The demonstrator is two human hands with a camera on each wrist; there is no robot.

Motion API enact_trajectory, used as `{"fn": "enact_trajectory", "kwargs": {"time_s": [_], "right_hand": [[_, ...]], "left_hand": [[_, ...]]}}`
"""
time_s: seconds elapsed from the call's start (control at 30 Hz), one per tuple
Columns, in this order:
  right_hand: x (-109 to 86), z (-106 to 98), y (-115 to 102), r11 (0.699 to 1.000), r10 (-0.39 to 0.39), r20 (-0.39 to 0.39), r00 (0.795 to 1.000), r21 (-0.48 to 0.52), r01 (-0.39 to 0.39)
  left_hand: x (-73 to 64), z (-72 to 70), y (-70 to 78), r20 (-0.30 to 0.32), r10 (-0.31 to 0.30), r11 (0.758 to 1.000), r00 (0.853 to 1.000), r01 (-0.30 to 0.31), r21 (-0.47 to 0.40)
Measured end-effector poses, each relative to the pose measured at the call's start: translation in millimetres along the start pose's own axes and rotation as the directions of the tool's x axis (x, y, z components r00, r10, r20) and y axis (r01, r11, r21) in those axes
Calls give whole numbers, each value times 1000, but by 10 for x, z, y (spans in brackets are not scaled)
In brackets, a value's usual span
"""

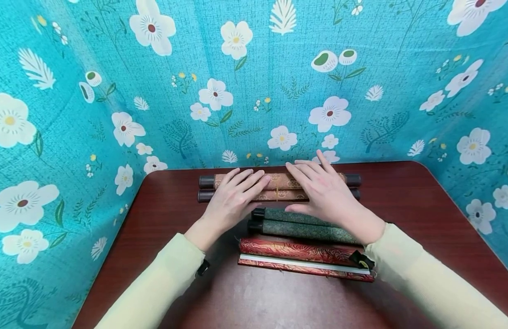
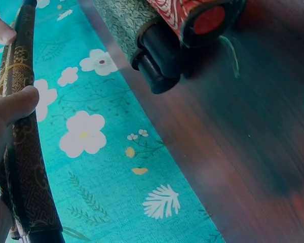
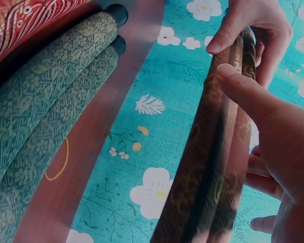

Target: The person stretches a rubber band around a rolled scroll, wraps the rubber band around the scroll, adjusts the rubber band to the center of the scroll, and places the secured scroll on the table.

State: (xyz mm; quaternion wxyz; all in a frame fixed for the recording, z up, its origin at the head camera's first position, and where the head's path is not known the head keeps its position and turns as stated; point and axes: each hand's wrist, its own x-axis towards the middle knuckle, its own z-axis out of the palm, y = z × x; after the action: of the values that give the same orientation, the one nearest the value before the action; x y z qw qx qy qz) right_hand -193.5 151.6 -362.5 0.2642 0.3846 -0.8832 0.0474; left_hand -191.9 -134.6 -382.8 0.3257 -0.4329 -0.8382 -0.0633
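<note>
A brown patterned scroll (image 1: 281,182), its two rolls side by side with dark end knobs and a thin yellow tie, lies along the table's far edge. My left hand (image 1: 236,198) holds its left half, thumb on the near side and fingers over the far side. Over the right half is my right hand (image 1: 328,194), fingers extended and spread; in the right wrist view its thumb (image 3: 258,98) touches the scroll. Nearer me lie a green scroll (image 1: 307,230) with black knobs and a red and gold scroll (image 1: 295,249), partly under the right forearm.
The dark red-brown table (image 1: 163,219) has a blue floral curtain (image 1: 254,91) standing close behind its far edge and along both sides. A loop of yellow string (image 3: 67,157) hangs from the green scroll. Black straps (image 1: 202,267) show at the wrists.
</note>
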Motion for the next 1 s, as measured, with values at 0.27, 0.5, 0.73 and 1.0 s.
{"fn": "enact_trajectory", "kwargs": {"time_s": [0.27, 0.5, 0.73, 1.0], "right_hand": [[-73, -71, 31, 1000, 22, -6, 1000, -4, -22], [-181, -91, 65, 1000, 30, -12, 999, 6, -30], [-298, -33, 78, 1000, 28, 13, 1000, 10, -28], [-395, 40, 27, 999, 16, 29, 999, 30, -17]], "left_hand": [[-126, -18, -170, 45, -40, 998, 998, 42, -42], [-303, -53, -374, 111, -96, 992, 989, 105, -74], [-459, -39, -587, 191, -178, 978, 965, 196, -78], [-537, 45, -791, 241, -225, 963, 944, 253, -91]]}}
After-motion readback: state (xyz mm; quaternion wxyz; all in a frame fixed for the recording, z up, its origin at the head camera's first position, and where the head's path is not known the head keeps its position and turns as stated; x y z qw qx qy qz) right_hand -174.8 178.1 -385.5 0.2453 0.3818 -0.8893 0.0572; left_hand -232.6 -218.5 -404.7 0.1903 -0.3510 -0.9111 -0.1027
